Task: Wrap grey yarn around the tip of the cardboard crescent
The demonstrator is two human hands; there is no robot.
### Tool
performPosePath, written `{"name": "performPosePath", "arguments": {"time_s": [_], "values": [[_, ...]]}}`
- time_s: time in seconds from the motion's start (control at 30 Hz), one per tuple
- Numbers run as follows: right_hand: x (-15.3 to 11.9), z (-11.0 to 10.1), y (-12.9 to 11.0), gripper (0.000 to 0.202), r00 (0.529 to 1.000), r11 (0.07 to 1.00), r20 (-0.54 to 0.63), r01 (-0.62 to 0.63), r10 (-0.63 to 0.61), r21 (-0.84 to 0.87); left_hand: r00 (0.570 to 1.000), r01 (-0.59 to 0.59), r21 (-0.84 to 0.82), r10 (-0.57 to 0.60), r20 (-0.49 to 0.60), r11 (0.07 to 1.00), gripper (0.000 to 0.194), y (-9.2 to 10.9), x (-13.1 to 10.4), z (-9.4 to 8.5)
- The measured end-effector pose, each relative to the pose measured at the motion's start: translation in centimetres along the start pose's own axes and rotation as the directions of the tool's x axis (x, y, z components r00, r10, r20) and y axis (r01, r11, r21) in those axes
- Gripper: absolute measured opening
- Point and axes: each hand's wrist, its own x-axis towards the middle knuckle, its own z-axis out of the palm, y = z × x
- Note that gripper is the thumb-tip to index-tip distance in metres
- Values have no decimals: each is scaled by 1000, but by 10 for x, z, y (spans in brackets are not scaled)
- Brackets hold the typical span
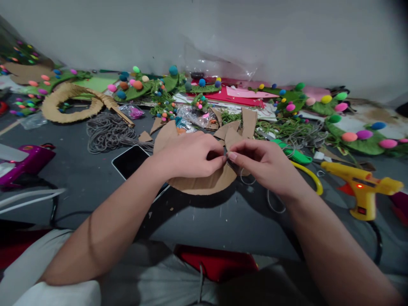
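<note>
My left hand (194, 155) rests over a curved brown cardboard piece (202, 185), its thumb and forefinger pinched at the right edge of it. Meeting it fingertip to fingertip, my right hand (261, 163) is also closed in a pinch. A thin grey cord (247, 182) runs between the fingertips and hangs in loose loops below my right hand. The exact crossing of the cord is hidden by the fingers. Under my left wrist lies a phone (130, 161) with a dark screen, partly covered by the cardboard.
A yellow glue gun (363, 187) with a lit red light stands right; a purple glue gun (27, 165) lies left. Behind are a bundle of grey cord (110, 131), a tan wrapped ring (51, 106), cardboard scraps (248, 121), green scissors (295, 154) and green leaves with colourful pompoms (363, 138).
</note>
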Motion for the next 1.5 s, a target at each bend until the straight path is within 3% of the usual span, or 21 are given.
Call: {"name": "performPosePath", "arguments": {"time_s": [0.17,0.33,0.57,0.87,1.17,1.5], "values": [[0,5,0,18,999,999,-37,-27,28,26,1000,8,25,-7,-6,1000,27,-1,1,1],[-1,4,0,20,1000,998,3,-9,9,55,1000,24,-11,-24,-2,1000,26,-5,2,-1],[-7,-2,0,12,981,963,-41,176,-188,-201,996,57,-31,-59,-74,998,28,-7,1,-6],[-11,-8,-3,6,886,834,-123,363,-447,-415,967,62,20,-55,-248,998,32,-4,-3,-7],[-13,-10,-2,7,889,909,-289,255,-354,-329,945,48,122,-6,-326,991,32,-2,-1,-9],[-8,-8,2,11,903,975,-378,152,-205,-165,927,44,20,-33,-374,999,39,0,0,-2]]}}
